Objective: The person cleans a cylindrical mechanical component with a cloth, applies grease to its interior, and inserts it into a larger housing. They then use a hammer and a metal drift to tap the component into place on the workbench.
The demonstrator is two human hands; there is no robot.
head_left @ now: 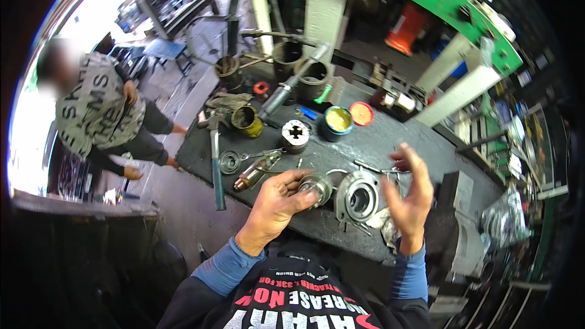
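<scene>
in left hand (274, 205): 1 metal part (316, 189) | by right hand (412, 198): 1 flanged housing (350, 192) | left of left hand: 1 hammer (216, 164) | beyond both: 1 yellow can (251, 128), 1 teal tub (337, 135)

Shiny, ridged metal part (322, 186), smooth metal housing (356, 197), bench top (396, 137) — matt, scuffed

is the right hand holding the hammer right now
No, the hammer lies on the left side of the workbench, while the right hand is open and apart from it.
</scene>
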